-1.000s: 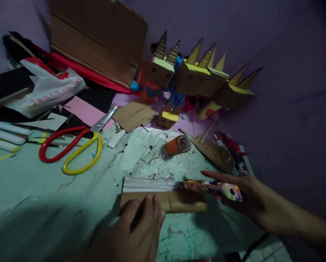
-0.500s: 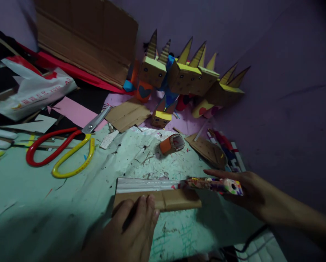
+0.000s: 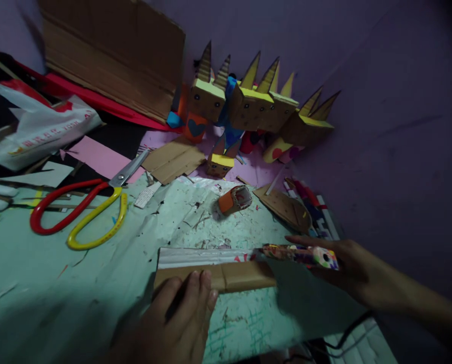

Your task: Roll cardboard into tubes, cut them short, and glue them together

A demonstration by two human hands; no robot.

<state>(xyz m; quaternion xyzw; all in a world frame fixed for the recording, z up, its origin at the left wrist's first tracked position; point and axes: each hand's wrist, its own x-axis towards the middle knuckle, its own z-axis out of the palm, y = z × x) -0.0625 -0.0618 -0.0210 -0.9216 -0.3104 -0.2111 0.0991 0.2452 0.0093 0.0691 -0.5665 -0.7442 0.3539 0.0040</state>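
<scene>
In the head view, the left hand presses the cardboard strip at lower centre, its grip underneath hidden; the right hand grasps a speckled tool, seemingly a glue gun. Uneven pressure might let the strip's right end skid. Red lettering on the bag, upper left, reads uncertainly; the paper slip's print is illegible.

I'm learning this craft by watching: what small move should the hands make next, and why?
Perhaps ease the colourful tool towards the right end of the white strip: its tip sits near that end, the right hand holds it, and the left hand steadies the brown cardboard.
</scene>
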